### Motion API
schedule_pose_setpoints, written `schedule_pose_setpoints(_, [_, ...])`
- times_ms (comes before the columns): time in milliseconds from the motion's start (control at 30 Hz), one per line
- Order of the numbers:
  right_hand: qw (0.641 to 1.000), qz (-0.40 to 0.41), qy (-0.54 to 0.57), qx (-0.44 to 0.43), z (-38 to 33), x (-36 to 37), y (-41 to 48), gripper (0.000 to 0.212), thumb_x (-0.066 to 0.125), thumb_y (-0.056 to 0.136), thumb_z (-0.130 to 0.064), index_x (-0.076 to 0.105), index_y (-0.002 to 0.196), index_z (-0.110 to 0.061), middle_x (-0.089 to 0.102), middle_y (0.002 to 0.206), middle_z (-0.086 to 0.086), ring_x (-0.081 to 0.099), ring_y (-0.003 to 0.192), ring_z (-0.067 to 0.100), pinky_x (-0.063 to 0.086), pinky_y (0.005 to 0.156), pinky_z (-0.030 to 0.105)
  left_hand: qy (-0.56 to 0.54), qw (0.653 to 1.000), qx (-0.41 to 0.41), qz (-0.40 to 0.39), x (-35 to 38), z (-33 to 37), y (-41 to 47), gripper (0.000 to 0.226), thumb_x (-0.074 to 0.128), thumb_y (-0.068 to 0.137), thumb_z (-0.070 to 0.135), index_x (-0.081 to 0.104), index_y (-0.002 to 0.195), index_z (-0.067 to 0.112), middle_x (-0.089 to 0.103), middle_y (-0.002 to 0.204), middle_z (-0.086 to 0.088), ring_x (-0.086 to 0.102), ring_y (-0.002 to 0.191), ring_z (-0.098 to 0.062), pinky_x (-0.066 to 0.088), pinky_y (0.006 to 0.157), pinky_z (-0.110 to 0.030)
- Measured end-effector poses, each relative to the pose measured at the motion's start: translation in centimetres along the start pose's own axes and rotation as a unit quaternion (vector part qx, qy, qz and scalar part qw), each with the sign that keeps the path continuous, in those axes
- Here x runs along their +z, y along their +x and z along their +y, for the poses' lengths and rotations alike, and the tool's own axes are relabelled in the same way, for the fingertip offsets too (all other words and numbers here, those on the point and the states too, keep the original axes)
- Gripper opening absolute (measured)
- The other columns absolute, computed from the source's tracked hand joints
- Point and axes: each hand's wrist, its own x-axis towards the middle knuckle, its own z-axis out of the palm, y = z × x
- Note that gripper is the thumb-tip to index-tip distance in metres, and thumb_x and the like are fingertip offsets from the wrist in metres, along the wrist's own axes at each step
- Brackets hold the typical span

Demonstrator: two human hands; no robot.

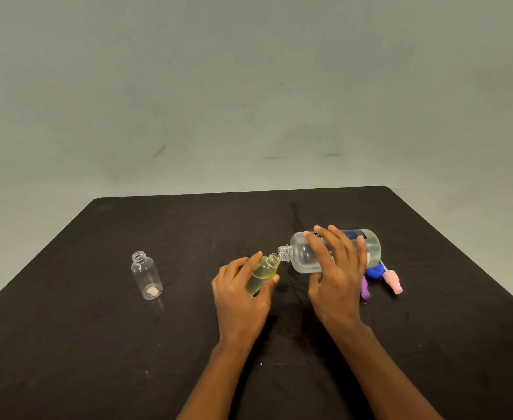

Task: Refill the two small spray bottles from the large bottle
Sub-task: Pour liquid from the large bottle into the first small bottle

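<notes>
My right hand [337, 274] grips the large clear bottle [305, 254], tipped on its side with its open neck pointing left. Its mouth meets the mouth of a small bottle [262, 272] that holds pale yellow liquid. My left hand [240, 294] holds that small bottle tilted to the right, thumb and fingers round its body. A second small bottle [146, 274] stands upright and uncapped at the left, clear, with only a pink patch showing at its base.
Behind my right hand lie a blue cap [374, 272], a pink spray head [392, 281] with its tube, and a purple spray head [365, 290]. The black table [188, 225] ends at a far edge against a pale wall.
</notes>
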Motion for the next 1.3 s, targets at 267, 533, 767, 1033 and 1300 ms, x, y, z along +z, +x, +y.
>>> schedule_pose_setpoints(267, [1.0, -0.001, 0.002, 0.002, 0.05, 0.08, 0.0, 0.069, 0.067, 0.054, 0.024, 0.065, 0.116, -0.007, 0.062, 0.122, 0.012, 0.042, 0.126, 0.024, 0.023, 0.109, 0.057, -0.001, 1.0, -0.003, 0.001, 0.09, -0.06, -0.01, 0.045, 0.084, 0.068, 0.024, 0.07, 0.111, 0.021, 0.063, 0.096, 0.011, 0.049, 0.09, -0.002, 0.035, 0.09, -0.026])
schedule_pose_setpoints(533, [1.0, 0.003, 0.0, 0.002, 0.02, 0.04, 0.01, 0.068, 0.068, 0.054, 0.024, 0.066, 0.115, -0.007, 0.062, 0.122, 0.012, 0.042, 0.125, 0.024, 0.022, 0.11, 0.055, -0.004, 1.0, -0.001, 0.003, 0.16, -0.08, -0.02, 0.046, 0.085, 0.067, 0.023, 0.07, 0.111, 0.021, 0.064, 0.097, 0.011, 0.05, 0.09, -0.003, 0.031, 0.09, -0.019])
schedule_pose_setpoints(767, [1.0, 0.002, 0.0, -0.002, 0.07, 0.03, 0.02, 0.071, 0.068, 0.053, 0.024, 0.065, 0.115, -0.008, 0.062, 0.121, 0.012, 0.042, 0.125, 0.025, 0.017, 0.112, 0.05, -0.004, 1.0, -0.004, 0.005, 0.15, -0.04, -0.03, 0.046, 0.085, 0.067, 0.022, 0.07, 0.11, 0.02, 0.063, 0.096, 0.011, 0.049, 0.089, -0.001, 0.038, 0.089, -0.028])
schedule_pose_setpoints(1033, [1.0, -0.003, 0.005, -0.004, 0.14, 0.06, 0.01, 0.072, 0.069, 0.054, 0.023, 0.063, 0.118, -0.009, 0.061, 0.123, 0.012, 0.041, 0.126, 0.025, 0.014, 0.113, 0.048, 0.001, 1.0, 0.002, 0.004, 0.08, -0.09, -0.03, 0.046, 0.085, 0.067, 0.023, 0.07, 0.11, 0.02, 0.063, 0.096, 0.011, 0.048, 0.09, 0.0, 0.03, 0.089, -0.017])
schedule_pose_setpoints(1300, [1.0, -0.009, 0.009, 0.0, 0.14, 0.11, -0.03, 0.068, 0.07, 0.056, 0.021, 0.064, 0.117, -0.008, 0.061, 0.124, 0.013, 0.04, 0.127, 0.025, 0.018, 0.112, 0.052, 0.004, 1.0, -0.002, 0.002, 0.15, -0.07, 0.0, 0.046, 0.085, 0.067, 0.024, 0.07, 0.111, 0.021, 0.063, 0.097, 0.012, 0.049, 0.09, -0.001, 0.033, 0.089, -0.024])
